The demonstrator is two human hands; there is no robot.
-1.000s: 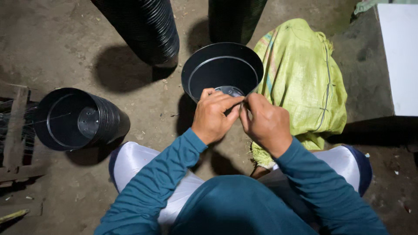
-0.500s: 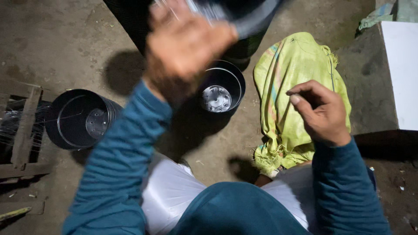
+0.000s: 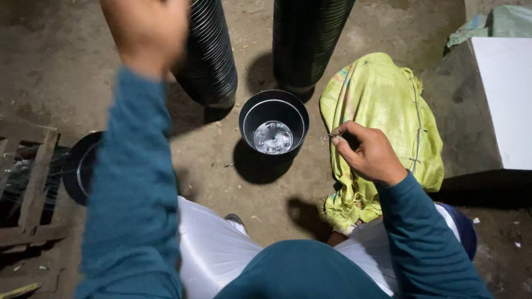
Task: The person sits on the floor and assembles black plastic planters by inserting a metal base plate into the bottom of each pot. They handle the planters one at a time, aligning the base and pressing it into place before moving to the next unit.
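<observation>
A black plastic pot [image 3: 252, 119] stands upright on the dirt floor, and its holed bottom shines. My left hand [image 3: 147, 30] is raised high at the top left. It is blurred and sits in front of a tall stack of black pots [image 3: 213, 61], and whether it holds anything is unclear. My right hand [image 3: 363, 152] hovers to the right of the pot, over a yellow-green woven sack [image 3: 388, 94]. Its thumb and forefinger pinch a small thin piece [image 3: 331, 135]. My knees in white trousers are at the bottom.
A second tall stack of black pots [image 3: 307, 39] stands behind the single pot. Another pot stack [image 3: 77, 166] lies on its side at the left, by a wooden pallet [image 3: 30, 188]. A white box [image 3: 507, 94] stands at the right.
Both hands were together at the pot's rim. My left arm then swung up and left with a pot, which is now out of sight. My right hand drew back over the sack.
</observation>
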